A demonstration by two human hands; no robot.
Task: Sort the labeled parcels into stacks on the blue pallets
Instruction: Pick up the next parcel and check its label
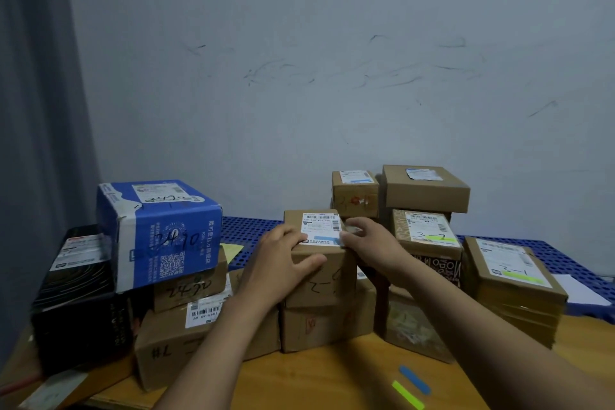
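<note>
Scanning left to right: black box (76,293) at the table (316,383) edge, with a blue box (159,230) perched tilted across it and the cartons beside it. It looks wobbly, so leave it alone. Centre: left hand (286,255) clamps the top-left corner of the brown parcel (324,283), thumb across its front face. Right hand (369,243) grasps its top-right edge, fingers at the shipping label. The parcel sits on a lower carton (326,326), blue pallets (246,230) just behind. Pick-up or set-down, can't tell which. To do it well: hands level, move it straight up or down so the lower carton doesn't drag, fingers off the label and marker code so both read. Right: 3-2 parcel (427,233) stack is close, so don't clip it.
</note>
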